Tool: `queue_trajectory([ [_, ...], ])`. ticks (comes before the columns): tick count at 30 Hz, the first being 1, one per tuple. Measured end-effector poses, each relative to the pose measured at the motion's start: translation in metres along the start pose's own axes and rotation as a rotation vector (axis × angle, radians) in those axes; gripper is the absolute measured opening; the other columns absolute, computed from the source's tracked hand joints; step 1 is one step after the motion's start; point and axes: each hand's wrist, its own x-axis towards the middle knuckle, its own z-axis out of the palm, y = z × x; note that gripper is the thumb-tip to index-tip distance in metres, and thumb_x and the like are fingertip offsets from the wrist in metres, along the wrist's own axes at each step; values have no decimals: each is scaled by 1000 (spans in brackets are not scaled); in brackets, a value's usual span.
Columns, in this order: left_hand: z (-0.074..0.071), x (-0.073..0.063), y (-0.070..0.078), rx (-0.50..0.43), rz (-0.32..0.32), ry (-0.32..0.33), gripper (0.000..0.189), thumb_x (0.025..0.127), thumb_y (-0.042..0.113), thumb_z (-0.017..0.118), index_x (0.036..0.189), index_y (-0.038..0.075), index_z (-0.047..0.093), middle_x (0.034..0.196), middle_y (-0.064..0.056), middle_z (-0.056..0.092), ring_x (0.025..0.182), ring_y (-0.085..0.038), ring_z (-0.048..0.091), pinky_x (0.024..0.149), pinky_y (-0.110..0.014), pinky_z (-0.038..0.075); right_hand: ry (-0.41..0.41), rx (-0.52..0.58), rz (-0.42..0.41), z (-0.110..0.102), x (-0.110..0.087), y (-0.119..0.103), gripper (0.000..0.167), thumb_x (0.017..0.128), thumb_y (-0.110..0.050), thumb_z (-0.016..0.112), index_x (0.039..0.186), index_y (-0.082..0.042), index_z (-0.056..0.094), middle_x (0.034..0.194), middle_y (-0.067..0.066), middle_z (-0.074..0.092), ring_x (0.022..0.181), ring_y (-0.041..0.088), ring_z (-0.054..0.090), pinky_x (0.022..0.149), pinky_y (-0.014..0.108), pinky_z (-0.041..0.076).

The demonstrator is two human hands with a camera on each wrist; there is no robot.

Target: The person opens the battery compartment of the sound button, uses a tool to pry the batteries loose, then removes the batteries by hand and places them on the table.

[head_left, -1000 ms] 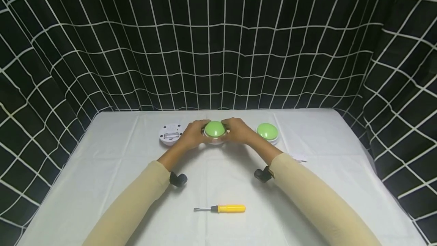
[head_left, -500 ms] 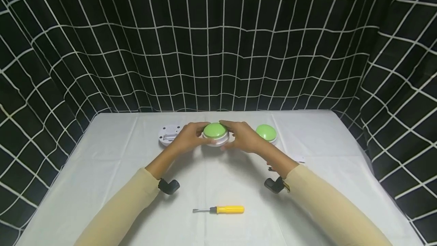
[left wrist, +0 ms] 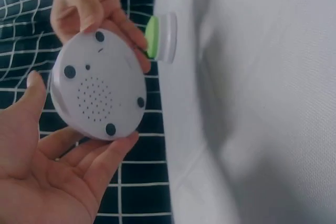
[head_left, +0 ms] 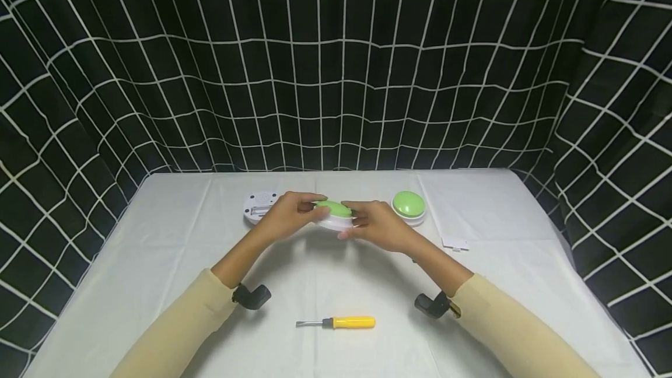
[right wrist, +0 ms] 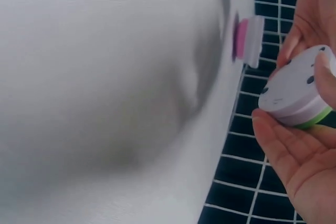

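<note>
Both hands hold a round push-button buzzer with a green dome and white base, raised above the table and tilted. The left hand has its thumb over the dome and fingers at the far rim. At the opposite side the right hand grips the rim, its fingers around the base. The left wrist view shows the buzzer's white underside, with dark round feet and a cluster of small speaker holes. Some of the dome is covered by the left thumb.
An upturned buzzer with a pink dome lies at left, partly behind the left hand. Another green buzzer stands at right. A white cover lies near the right forearm; a yellow-handled screwdriver lies in front. Black gridded curtains surround the table.
The held buzzer has come slightly nearer and tilted, its dome now showing as a thinner oval. Both forearms have spread apart, and the white cover shows more fully.
</note>
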Motion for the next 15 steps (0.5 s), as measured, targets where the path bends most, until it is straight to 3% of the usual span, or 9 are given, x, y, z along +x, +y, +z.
queue_trajectory([
  [6, -5, -8, 4, 17, 16, -55, 44, 104, 31, 60, 137, 2, 62, 119, -14, 73, 108, -23, 71, 97, -44, 57, 9, 56, 43, 2, -7, 3, 63, 88, -20, 81, 142, 1, 56, 134, 18, 64, 110, 27, 70, 92, 34, 59],
  [15, -9, -23, 8, -45, 53, -112, 45, 103, 22, 62, 143, 4, 56, 123, -13, 71, 112, -26, 69, 97, -44, 57, -12, 135, 83, 1, -22, -8, 52, 93, -19, 75, 137, 6, 59, 133, 26, 63, 100, 31, 74, 91, 41, 60],
])
